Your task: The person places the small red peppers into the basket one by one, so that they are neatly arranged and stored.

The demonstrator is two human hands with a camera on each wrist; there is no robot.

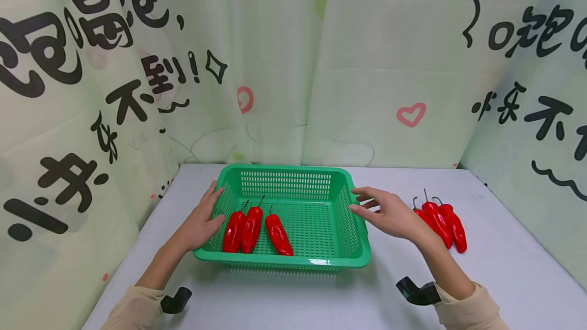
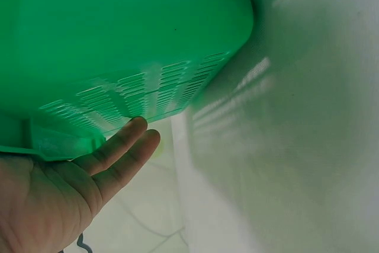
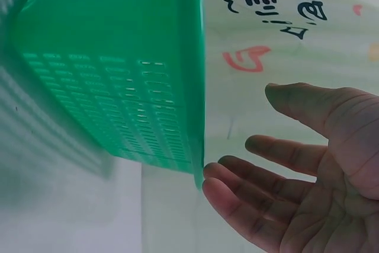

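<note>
A green plastic basket with slotted walls stands on the table. Three glossy red chili peppers lie in its left half, stems toward the back. At the left side, my left hand rests on the rim, its thumb over the inner edge. In the left wrist view, two straight fingers lie along the outside under the rim. My right hand is at the opposite side, fingers loosely spread and fingertips right at the rim. The right wrist view shows nothing between its thumb and fingers.
Three more red chili peppers lie in a bunch on the white table, right of the basket and beyond the right hand. A pale curtain with black lettering surrounds the table at the back and sides.
</note>
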